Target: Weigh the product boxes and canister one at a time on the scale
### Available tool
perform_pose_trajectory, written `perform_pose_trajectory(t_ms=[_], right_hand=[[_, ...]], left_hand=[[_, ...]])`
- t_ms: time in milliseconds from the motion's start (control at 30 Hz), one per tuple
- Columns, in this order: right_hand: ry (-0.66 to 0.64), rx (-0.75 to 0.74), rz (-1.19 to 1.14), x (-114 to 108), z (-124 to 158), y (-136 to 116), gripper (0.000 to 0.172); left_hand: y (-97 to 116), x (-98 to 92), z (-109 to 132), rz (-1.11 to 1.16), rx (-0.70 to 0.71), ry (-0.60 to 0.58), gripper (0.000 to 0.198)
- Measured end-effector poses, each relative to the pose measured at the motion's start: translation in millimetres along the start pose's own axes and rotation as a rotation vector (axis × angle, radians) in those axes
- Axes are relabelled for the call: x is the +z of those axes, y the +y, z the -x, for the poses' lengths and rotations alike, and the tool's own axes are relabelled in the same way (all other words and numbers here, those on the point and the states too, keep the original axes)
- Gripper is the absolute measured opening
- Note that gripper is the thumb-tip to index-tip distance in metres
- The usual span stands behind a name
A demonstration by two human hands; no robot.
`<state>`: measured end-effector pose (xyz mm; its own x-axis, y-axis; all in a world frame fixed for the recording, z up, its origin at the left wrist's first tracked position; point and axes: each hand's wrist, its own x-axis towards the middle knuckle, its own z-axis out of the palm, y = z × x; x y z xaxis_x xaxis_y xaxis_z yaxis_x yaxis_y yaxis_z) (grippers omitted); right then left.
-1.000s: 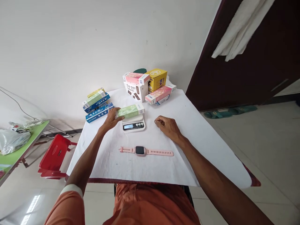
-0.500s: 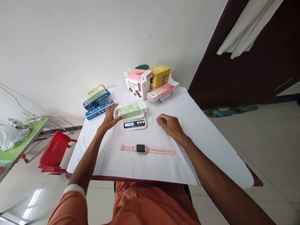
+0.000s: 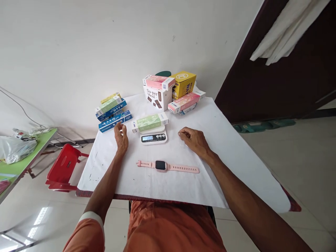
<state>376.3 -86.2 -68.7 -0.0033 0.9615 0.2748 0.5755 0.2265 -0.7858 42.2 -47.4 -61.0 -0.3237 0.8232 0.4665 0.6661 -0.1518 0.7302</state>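
A green and white carton (image 3: 150,122) lies across the white digital scale (image 3: 154,138), whose display is lit. Left of the scale, my left hand (image 3: 121,138) is raised with its fingers loosely bent and apart, holding nothing. Its fingertips are nearest a blue carton (image 3: 115,120); whether they touch it I cannot tell. My right hand (image 3: 194,140) rests on the table to the right of the scale, fingers curled in and nothing seen in them. In front of the scale a pink smartwatch (image 3: 160,165) is laid out flat with its strap open.
Behind the blue carton is a stack with a green carton (image 3: 108,106) on it. At the back stand a white Su-per Meal box (image 3: 157,99), a yellow box (image 3: 183,84) and pink cartons (image 3: 159,82). A red chair (image 3: 63,166) is left of the white-covered table (image 3: 244,178).
My left hand has drawn away from the green carton, back and to the left, leaving it on the scale. The scale's display shows a different number. My right hand stays in place.
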Motion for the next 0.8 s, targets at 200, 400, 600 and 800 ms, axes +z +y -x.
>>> perform_pose_trajectory(t_ms=[200,400,600,800], right_hand=[[0.017,-0.041,-0.054,2,5,-15,0.021],[-0.139,0.068,-0.381,9,13,-30,0.028],[-0.19,0.173,-0.473,13,12,-26,0.031],[-0.211,0.197,-0.471,11,11,-25,0.034]], left_hand=[[-1,-1.6,2,0.032,0.109,-0.007,0.061],[-1,0.9,3,0.101,0.186,-0.032,0.065],[10,3.0,-2,-0.011,0.292,-0.232,0.069],[30,4.8,-21,-0.29,0.377,-0.501,0.066]])
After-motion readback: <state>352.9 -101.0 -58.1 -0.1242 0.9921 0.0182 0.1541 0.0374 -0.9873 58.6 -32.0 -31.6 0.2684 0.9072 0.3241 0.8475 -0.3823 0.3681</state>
